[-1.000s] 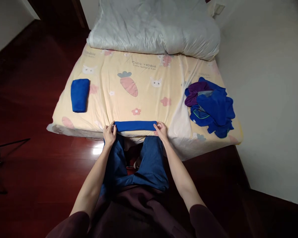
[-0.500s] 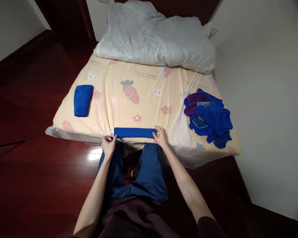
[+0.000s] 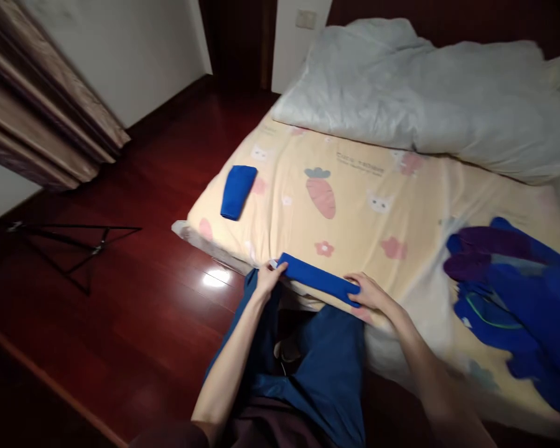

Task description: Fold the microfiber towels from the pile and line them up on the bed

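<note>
A long, narrow folded blue cloth [image 3: 320,277] lies along the front edge of the bed. At its left end my left hand [image 3: 268,277] pinches the corner, thumb on top. My right hand [image 3: 364,292] grips the right end, with the thumb over the cloth and the fingers behind it. Farther left on the bed lies a folded blue bundle [image 3: 238,191]. A loose heap of blue and purple clothes [image 3: 518,305] is on the right side.
The bed [image 3: 350,230] has a patterned yellow sheet, and a pale grey quilt [image 3: 401,93] is bunched at its far end. A black tripod [image 3: 96,249] stands on the dark red floor at left, near a curtain [image 3: 42,106].
The view has turned left, so the bed appears farther right and the tripod and curtain show. Both hands remain at the ends of the blue cloth strip.
</note>
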A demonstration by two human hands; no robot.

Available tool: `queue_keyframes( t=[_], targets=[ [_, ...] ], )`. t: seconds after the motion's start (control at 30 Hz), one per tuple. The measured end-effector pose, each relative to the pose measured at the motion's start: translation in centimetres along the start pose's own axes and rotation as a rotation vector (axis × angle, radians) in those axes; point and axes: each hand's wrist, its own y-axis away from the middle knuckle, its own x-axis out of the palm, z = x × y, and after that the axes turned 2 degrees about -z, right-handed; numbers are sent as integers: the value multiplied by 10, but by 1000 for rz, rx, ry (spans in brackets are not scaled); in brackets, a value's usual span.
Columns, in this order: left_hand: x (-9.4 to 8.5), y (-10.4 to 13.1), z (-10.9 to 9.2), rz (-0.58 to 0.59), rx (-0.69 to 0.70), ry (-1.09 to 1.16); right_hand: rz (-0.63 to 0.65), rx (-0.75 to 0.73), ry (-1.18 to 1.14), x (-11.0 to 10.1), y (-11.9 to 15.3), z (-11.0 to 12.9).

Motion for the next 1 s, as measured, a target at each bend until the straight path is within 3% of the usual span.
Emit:
queue_keyframes(
  t=[0.13, 0.2, 0.3, 0.4, 0.53, 0.63, 0.8, 1.0],
  targets=[
    [-3, 5, -27, 114, 89, 145, 229, 24, 69, -11, -12, 29],
    [-7, 5, -49, 136, 161, 201, 243, -4, 85, -15, -18, 53],
    [-20, 3, -94, 170, 308, 196, 144, -95, 48, -17, -35, 97],
    [-40, -1, -152, 243, 504, 105, -14, -151, 2, -6, -62, 144],
    [-68, -9, -233, 330, 775, -99, -254, -154, -164, 31, -112, 207],
    [-84, -23, -278, 358, 914, -255, -312, -172, -341, 67, -154, 252],
    [-107, -46, -307, 249, 1043, -446, -358, -160, -311, 102, -205, 300],
    [-134, -48, -312, 155, 1014, -599, -242, -209, -247, 122, -225, 320]
  ],
)
